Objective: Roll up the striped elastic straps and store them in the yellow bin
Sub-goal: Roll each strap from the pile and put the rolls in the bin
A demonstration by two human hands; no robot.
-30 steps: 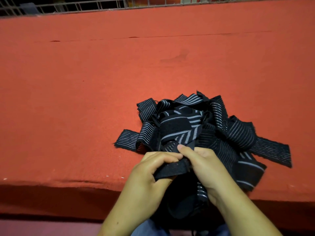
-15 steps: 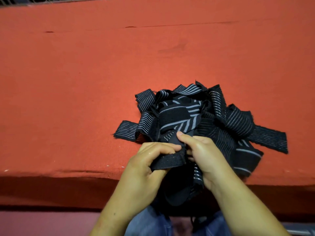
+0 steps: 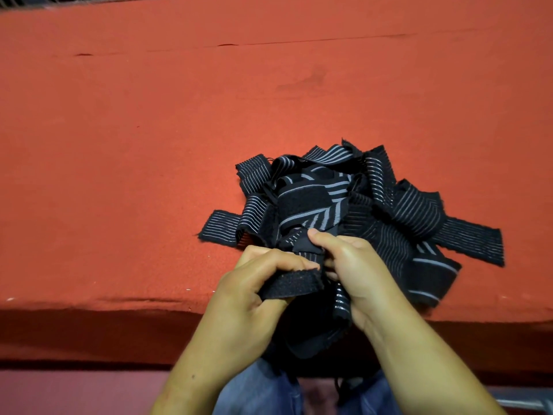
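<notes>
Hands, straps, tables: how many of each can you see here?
Hands: 2, the left hand and the right hand
Held strap: 1, gripped by both hands
Strap pile: 1, too tangled to count singly
Table: 1
Total: 5

Workshop-like sorting bench: red felt-covered table [image 3: 149,151], wire grille [image 3: 36,0] along its far edge, heaped elastic straps [image 3: 398,211].

There is one red felt-covered table [image 3: 149,151], one tangled heap of black elastic straps with grey stripes [image 3: 414,209], perhaps six or so since overlaps hide their ends, and two bare hands, the left hand [image 3: 254,284] and the right hand [image 3: 356,265]
</notes>
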